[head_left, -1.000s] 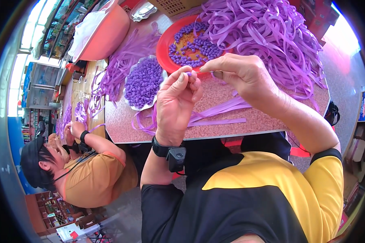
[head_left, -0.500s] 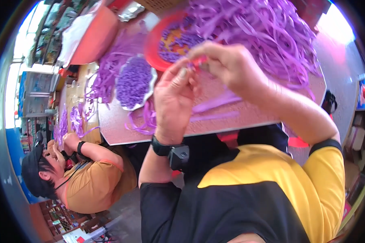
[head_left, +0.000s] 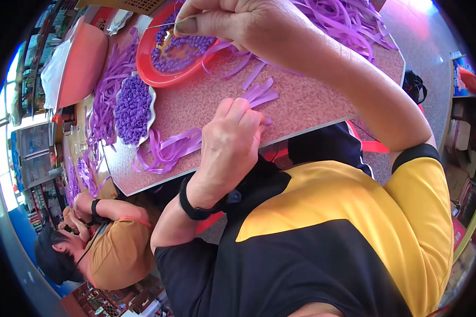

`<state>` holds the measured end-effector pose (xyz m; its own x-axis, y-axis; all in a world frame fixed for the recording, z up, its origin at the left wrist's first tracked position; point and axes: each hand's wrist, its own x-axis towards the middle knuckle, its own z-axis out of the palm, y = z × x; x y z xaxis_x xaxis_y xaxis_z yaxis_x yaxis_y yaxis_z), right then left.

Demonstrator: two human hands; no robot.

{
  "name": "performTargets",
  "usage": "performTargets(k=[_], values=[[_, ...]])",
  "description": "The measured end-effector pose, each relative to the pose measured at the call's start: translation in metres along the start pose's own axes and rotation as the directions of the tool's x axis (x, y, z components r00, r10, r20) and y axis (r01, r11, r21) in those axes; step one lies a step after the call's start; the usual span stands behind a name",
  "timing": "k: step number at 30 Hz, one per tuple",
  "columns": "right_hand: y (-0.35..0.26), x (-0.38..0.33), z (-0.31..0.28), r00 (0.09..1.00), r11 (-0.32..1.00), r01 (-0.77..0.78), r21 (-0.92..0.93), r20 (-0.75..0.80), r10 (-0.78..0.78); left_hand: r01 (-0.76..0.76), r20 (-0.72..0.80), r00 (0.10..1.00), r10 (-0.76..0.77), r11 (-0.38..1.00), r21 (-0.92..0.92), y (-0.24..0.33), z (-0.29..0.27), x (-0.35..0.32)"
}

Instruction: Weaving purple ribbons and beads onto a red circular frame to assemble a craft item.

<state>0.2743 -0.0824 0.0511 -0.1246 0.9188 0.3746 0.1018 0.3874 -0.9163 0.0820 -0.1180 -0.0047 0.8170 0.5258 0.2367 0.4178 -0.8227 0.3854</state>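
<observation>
Pink speckled desk (head_left: 182, 108): left hand (head_left: 230, 140) closed on flat purple ribbons (head_left: 260, 95), right hand (head_left: 243, 24) pinching thin metallic needle (head_left: 160, 26). Risk: loosened pinch could drop needle.

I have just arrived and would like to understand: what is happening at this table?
A person's left hand is closed on purple ribbons near the edge of the table. The right hand, raised by the red plate of purple beads, pinches a thin, needle-like tool. A white scalloped bowl with more beads stands left of the plate. Another person is at the left.
</observation>
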Motion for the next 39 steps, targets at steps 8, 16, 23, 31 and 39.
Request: performTargets(k=[8,16,23,31,39], values=[[-0.006,-0.003,-0.001,0.996,0.994,-0.092,0.052,-0.015,0.093,0.061,-0.224,0.964,-0.141,0.943,-0.328,-0.013,0.002,0.003],[0.005,-0.006,-0.012,0.923,0.924,-0.382,0.029,0.057,0.38,-0.011,-0.242,0.97,-0.019,0.992,-0.122,-0.019,-0.013,0.009],[0.005,0.0,-0.011,0.931,0.937,-0.343,-0.06,0.108,0.348,-0.097,-0.11,0.987,0.118,0.979,0.181,-0.007,0.012,0.006],[0.021,-0.008,-0.018,0.94,0.956,-0.291,-0.049,0.174,0.295,0.117,-0.414,0.88,-0.235,0.95,-0.291,-0.026,-0.015,0.017],[0.029,-0.009,-0.003,0.889,0.921,-0.389,0.011,0.266,0.372,0.116,-0.553,0.779,-0.296,0.934,-0.337,-0.033,-0.012,0.021]])
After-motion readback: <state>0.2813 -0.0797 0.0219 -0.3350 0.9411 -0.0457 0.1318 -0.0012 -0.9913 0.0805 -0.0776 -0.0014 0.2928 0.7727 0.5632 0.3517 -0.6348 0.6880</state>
